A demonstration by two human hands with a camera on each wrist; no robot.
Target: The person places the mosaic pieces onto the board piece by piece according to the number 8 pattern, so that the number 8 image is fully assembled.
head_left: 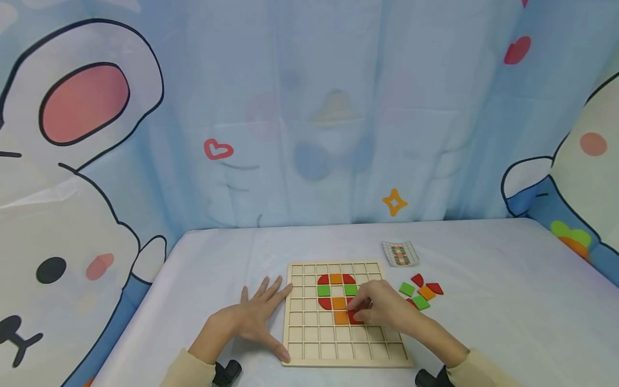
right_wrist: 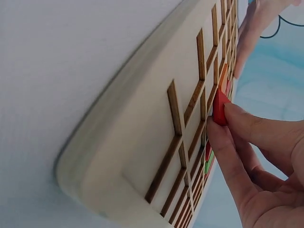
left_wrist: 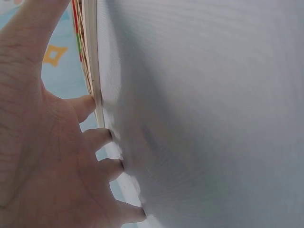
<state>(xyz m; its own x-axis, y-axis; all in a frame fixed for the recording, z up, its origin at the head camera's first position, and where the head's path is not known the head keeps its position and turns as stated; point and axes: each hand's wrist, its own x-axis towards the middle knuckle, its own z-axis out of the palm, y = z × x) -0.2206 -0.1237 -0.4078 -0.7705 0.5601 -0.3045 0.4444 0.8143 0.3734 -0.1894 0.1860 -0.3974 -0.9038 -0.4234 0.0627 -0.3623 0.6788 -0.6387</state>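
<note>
A wooden grid board (head_left: 314,344) lies flat on the table. Red quarter-round, orange square and green square tiles fill some of its cells. My right hand (head_left: 384,306) is over the board's right half, pinching a red tile (right_wrist: 219,108) between thumb and finger at a cell right of the lower orange tile (head_left: 340,318). Part of that red tile is covered by the fingers. My left hand (head_left: 253,317) is spread beside the board's left side, its thumb at the near left corner and a fingertip touching the edge. In the left wrist view, the left fingertips (left_wrist: 111,168) rest on the white cloth.
Loose red, green and orange tiles (head_left: 420,302) lie right of the board. Behind them is a small card (head_left: 400,254) printed with a coloured grid pattern. A light blue curtain (head_left: 314,177) with cartoon figures hangs behind the white-covered table (head_left: 483,290).
</note>
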